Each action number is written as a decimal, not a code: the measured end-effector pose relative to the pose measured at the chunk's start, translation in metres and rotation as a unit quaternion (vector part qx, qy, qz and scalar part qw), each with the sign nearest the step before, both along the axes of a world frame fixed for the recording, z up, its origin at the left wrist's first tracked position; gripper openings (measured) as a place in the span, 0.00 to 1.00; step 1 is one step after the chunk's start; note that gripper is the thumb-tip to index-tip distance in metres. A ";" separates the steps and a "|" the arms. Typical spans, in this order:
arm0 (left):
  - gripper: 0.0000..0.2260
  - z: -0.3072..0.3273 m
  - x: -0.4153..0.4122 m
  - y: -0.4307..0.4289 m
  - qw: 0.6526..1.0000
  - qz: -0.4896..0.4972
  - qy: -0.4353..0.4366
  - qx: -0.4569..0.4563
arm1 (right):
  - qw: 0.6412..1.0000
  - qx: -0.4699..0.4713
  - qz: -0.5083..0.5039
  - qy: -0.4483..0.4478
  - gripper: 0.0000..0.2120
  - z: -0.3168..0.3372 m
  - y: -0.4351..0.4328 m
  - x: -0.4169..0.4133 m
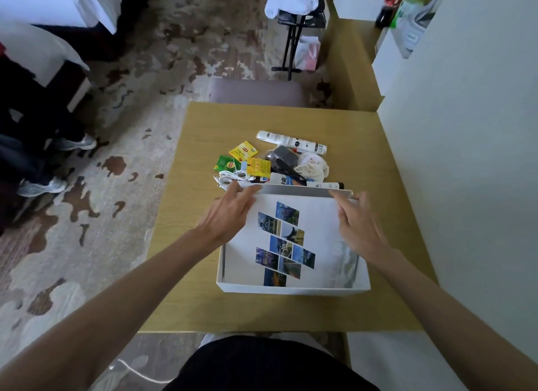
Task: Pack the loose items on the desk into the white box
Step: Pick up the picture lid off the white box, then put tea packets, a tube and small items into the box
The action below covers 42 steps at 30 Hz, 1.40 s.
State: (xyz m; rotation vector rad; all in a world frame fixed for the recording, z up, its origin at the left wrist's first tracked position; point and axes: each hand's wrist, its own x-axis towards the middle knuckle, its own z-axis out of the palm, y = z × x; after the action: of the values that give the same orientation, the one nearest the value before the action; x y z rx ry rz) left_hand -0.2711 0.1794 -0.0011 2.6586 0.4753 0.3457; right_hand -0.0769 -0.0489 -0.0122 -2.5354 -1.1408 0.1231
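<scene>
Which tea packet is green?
The leftmost tea packet, nearest the desk's left edge. The other two are yellow.

A matt white cardboard box with glossy photo-printed lid sits on a smooth wood-grain laminate desk; shiny foil-paper tea sachets and white plastic cable lie beyond.

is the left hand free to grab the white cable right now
Probably not yet. The left hand is gripping the lid along with the right hand. The white cable lies just beyond its fingers, with nothing between them.
</scene>
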 end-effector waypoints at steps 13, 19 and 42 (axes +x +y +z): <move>0.17 -0.012 0.003 0.020 0.961 -0.081 0.072 0.256 | 0.982 -0.091 0.077 -0.149 0.18 0.002 -0.006 0.006; 0.23 -0.026 0.003 0.015 0.929 -0.075 0.195 0.304 | 0.972 -0.149 0.105 -0.146 0.24 -0.013 -0.004 0.001; 0.12 -0.010 0.036 -0.026 0.989 0.027 0.148 0.002 | 0.979 0.031 0.201 0.008 0.12 0.005 0.040 0.029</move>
State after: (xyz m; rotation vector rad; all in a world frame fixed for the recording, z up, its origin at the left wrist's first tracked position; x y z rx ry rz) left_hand -0.2349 0.1529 -0.0113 2.7160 0.6392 -0.0367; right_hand -0.0481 -0.0087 -0.0073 -2.2134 -1.6107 0.2047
